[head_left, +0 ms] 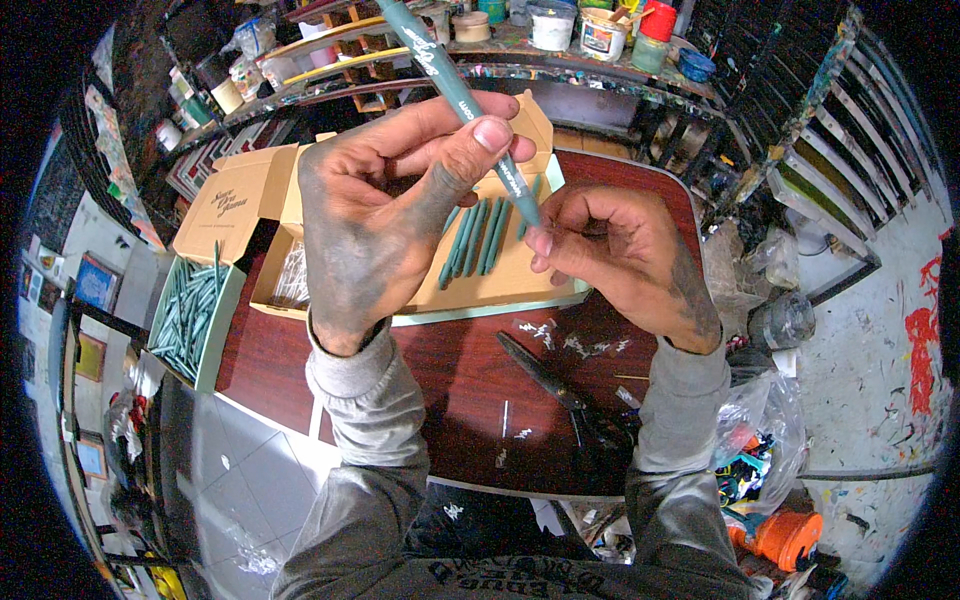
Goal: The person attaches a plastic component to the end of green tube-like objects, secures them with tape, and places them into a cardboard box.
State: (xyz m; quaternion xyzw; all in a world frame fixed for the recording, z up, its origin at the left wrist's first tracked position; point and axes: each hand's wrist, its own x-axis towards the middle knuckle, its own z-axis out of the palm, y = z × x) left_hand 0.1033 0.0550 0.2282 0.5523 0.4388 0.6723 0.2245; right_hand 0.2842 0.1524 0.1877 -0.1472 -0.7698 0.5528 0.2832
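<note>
A slim teal tube (437,62) with white printing slants across the view, its narrower end down to the right. My left hand (375,215) is closed on its middle between thumb and fingers. Thumb and fingertips of my right hand (625,250) are pinched at the narrow lower end. Below and behind my hands, several similar teal sticks (480,235) lie side by side on an open cardboard box flap (530,275); my hands hide part of them.
Left stands a pale green box (215,335) full of teal sticks, beside a carton holding white sticks (292,275). Black scissors (545,372) and white scraps (598,346) lie on the dark red table (450,400). Paint tubs (550,28) line the shelf behind. A clear bag (765,420) sits right.
</note>
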